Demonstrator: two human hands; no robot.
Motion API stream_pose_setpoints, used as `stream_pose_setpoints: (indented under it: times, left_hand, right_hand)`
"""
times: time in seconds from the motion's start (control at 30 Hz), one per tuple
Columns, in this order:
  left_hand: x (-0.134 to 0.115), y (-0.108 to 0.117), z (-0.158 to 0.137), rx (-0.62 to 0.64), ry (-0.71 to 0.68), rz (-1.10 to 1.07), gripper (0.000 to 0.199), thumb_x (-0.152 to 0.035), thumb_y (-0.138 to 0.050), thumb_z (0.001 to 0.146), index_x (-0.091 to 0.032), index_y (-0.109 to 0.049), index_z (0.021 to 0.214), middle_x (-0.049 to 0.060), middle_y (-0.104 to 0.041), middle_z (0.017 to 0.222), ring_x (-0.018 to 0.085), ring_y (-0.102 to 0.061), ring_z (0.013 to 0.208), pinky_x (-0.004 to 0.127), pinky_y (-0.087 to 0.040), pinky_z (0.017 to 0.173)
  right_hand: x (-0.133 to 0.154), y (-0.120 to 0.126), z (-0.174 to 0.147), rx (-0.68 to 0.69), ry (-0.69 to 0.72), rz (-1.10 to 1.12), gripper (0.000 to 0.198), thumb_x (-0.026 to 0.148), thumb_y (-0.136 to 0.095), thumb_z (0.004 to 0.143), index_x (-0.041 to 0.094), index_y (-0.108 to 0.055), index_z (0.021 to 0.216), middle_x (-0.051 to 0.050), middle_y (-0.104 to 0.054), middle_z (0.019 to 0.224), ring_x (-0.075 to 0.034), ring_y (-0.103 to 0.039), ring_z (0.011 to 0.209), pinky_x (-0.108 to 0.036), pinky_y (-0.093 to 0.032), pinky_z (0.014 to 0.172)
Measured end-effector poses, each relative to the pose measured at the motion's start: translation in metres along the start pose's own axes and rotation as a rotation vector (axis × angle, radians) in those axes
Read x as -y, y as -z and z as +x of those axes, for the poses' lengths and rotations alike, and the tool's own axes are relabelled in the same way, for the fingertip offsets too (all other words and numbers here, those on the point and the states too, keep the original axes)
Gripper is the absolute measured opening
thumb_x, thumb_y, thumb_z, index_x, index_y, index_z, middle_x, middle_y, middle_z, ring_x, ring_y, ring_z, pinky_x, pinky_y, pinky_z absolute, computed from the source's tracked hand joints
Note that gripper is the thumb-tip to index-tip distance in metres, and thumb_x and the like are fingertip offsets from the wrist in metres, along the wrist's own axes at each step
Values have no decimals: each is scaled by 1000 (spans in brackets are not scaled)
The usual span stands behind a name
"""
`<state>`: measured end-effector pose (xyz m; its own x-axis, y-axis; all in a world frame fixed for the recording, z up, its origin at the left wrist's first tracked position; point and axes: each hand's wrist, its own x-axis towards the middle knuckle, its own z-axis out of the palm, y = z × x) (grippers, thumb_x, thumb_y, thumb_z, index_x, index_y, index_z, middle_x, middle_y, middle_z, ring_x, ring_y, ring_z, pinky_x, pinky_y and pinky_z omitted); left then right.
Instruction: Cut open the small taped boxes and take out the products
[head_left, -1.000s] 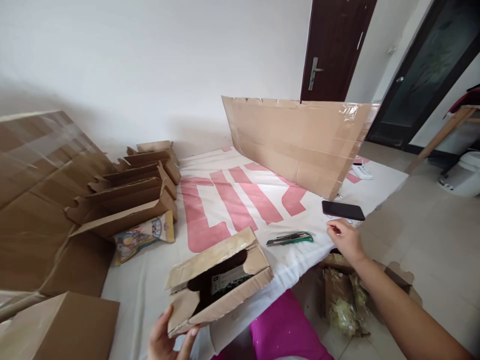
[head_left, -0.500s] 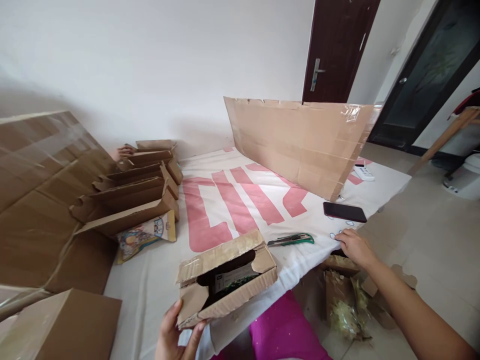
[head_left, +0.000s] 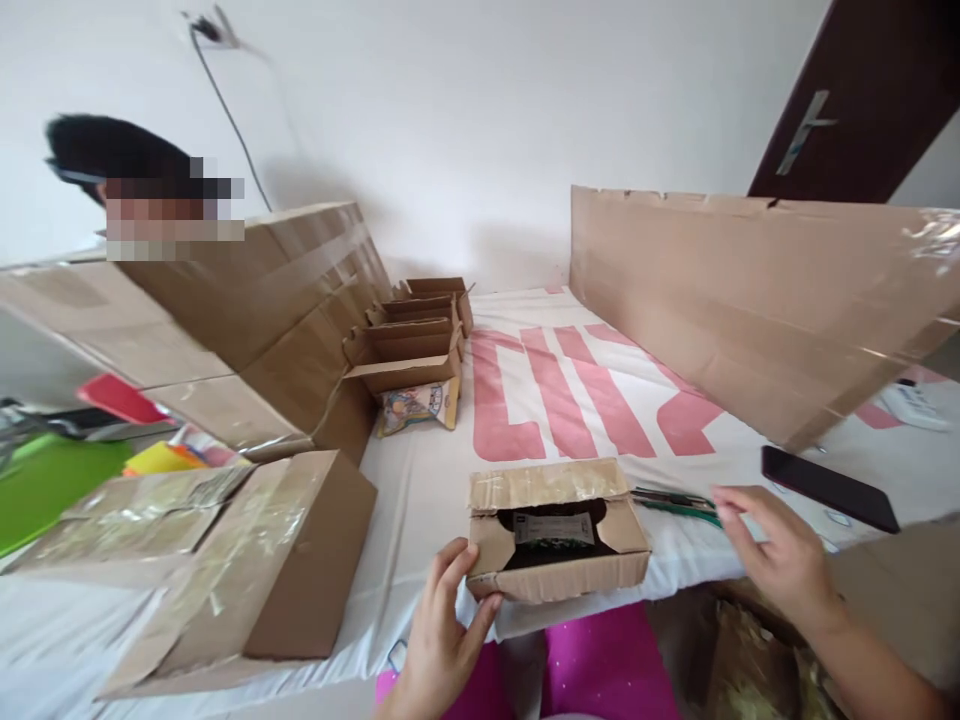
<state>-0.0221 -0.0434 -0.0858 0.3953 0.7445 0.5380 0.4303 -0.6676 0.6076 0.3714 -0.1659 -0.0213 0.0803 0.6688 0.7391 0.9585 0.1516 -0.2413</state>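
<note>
A small cardboard box (head_left: 559, 585) stands at the table's front edge, its top flaps partly apart. Inside lies a dark packet with a grey label (head_left: 553, 528). My left hand (head_left: 450, 620) grips the box's left front corner, thumb in front and fingers along the side. Over the handle end of a green utility knife (head_left: 667, 500) hovers my right hand (head_left: 780, 550), thumb and forefinger close together. Whatever is between those fingertips is too small to make out. A black phone (head_left: 829, 488) lies right of this hand, with small blue-outlined stickers (head_left: 838, 518) near it.
Several open cardboard boxes (head_left: 405, 345) line up at the back left, a snack bag (head_left: 420, 405) before them. A large carton (head_left: 292, 310) and a taped box (head_left: 311, 560) flank the left. A cardboard panel (head_left: 735, 290) stands right. Another person's head (head_left: 142, 180) shows behind the carton.
The view has turned left. My right hand has moved from the stickers by the table edge toward the box and knife. My left hand still holds the box, which now sits squarer to me.
</note>
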Motion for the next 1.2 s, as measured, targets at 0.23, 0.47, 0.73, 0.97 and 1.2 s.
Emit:
stream_pose_setpoints:
  times: [0.23,0.47,0.73,0.97,1.2]
  left_hand:
    - [-10,-4,5,-35,-45,93,37,-18,-53,91,-27,-48,127,11,-52,121,23,-61,108,35,-55,83]
    - [-13,-1,7,-13,-73,120,35,-16,-50,93,-25,-46,126,10,-51,120,20,-59,109,35,-55,86]
    - [-12,-3,7,10,-53,83,37,-14,-50,91,-25,-44,126,11,-50,122,21,-58,111,35,-54,89]
    - [-7,15,16,242,-42,-38,73,-30,-70,81,-28,-31,142,16,-40,135,30,-50,124,45,-51,96]
    - [-12,20,33,157,-36,-76,25,-24,-53,91,-27,-56,116,11,-45,125,22,-56,107,38,-52,89]
  right_hand:
    - [121,-43,54,515,469,295,53,48,-54,91,17,-52,134,-13,-65,125,-27,-60,114,-41,-49,98]
    - [141,-69,58,635,369,13,63,55,-68,79,14,-60,126,-15,-68,119,-32,-66,99,-47,-55,85]
    - [114,-59,77,416,362,-232,57,40,-63,87,11,-53,135,-19,-54,138,-32,-61,108,-44,-56,83]
    - [94,-57,92,459,348,-322,42,23,-56,89,16,-58,131,-14,-60,133,-29,-58,107,-46,-52,91]
    - [60,-61,93,578,159,-291,47,23,-44,92,19,-52,138,-13,-64,127,-30,-60,103,-50,-51,87]
